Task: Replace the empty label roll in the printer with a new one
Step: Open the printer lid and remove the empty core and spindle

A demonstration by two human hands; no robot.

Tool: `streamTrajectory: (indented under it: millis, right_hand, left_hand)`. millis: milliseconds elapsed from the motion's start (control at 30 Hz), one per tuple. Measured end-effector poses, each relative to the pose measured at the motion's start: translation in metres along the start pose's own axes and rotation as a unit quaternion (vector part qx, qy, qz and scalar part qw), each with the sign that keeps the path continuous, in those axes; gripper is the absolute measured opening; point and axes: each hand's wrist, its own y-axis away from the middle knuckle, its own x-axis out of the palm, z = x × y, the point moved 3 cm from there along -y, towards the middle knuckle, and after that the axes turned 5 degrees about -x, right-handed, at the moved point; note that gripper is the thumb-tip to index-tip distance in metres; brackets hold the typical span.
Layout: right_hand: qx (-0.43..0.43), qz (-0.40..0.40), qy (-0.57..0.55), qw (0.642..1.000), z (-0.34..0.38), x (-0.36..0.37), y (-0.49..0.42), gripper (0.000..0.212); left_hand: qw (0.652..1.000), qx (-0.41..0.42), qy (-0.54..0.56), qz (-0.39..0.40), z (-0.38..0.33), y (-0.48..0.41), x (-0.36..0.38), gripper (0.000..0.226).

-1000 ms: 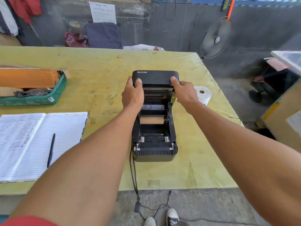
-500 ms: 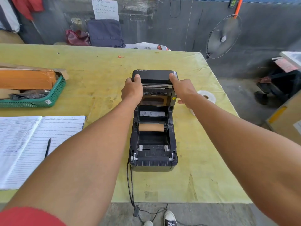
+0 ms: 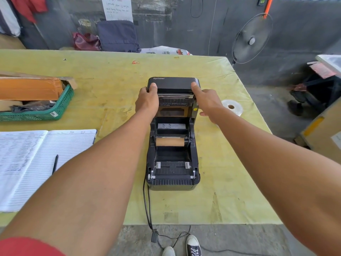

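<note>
A black label printer (image 3: 173, 170) stands open in the middle of the yellow-green table (image 3: 110, 85). Its lid (image 3: 173, 85) is tilted up and back. My left hand (image 3: 147, 101) grips the lid's left corner and my right hand (image 3: 206, 101) grips its right corner. Inside the bay an empty brown cardboard core (image 3: 170, 141) sits on the holder. A new white label roll (image 3: 232, 107) lies flat on the table just right of my right hand.
A green basket (image 3: 55, 111) holding an orange-taped carton sits at the left. An open lined notebook (image 3: 42, 159) with a black pen (image 3: 55, 164) lies front left. The printer's cable (image 3: 147, 206) hangs over the front edge. A fan (image 3: 251, 38) stands beyond the right side.
The lid has swung further up and back with both hands on its corners. More of the printer's inside shows now.
</note>
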Motion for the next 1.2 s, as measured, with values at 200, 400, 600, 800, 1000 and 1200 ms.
streamTrajectory:
  millis: [200,400,600,800,1000,1200]
  right_hand:
    - [-0.011,-0.082,0.0,0.997,-0.046,-0.01,0.018,0.031]
    - [-0.004,0.179,0.168,0.969,-0.101,0.015,0.047,0.041]
    - [-0.074,0.188,0.2,0.959,-0.111,0.04,0.045,0.064]
    - [-0.085,0.177,0.221,0.955,-0.121,0.047,0.031,0.046]
    - [-0.105,0.182,0.134,0.968,-0.105,0.029,0.032,0.035]
    - [0.02,0.191,-0.093,0.977,-0.071,-0.007,0.055,0.02]
  left_hand:
    - [0.994,0.042,-0.072,-0.068,0.041,0.008,-0.015,0.041]
    - [0.938,0.103,-0.285,0.169,0.117,0.024,0.005,0.073]
    - [0.957,0.096,-0.248,0.116,0.139,0.02,0.014,0.047]
    - [0.953,0.12,-0.276,0.045,0.137,0.022,0.014,0.034]
    - [0.958,0.155,-0.232,0.062,0.106,0.026,0.004,0.029]
    - [0.986,-0.032,0.054,0.155,0.071,0.042,0.012,0.028]
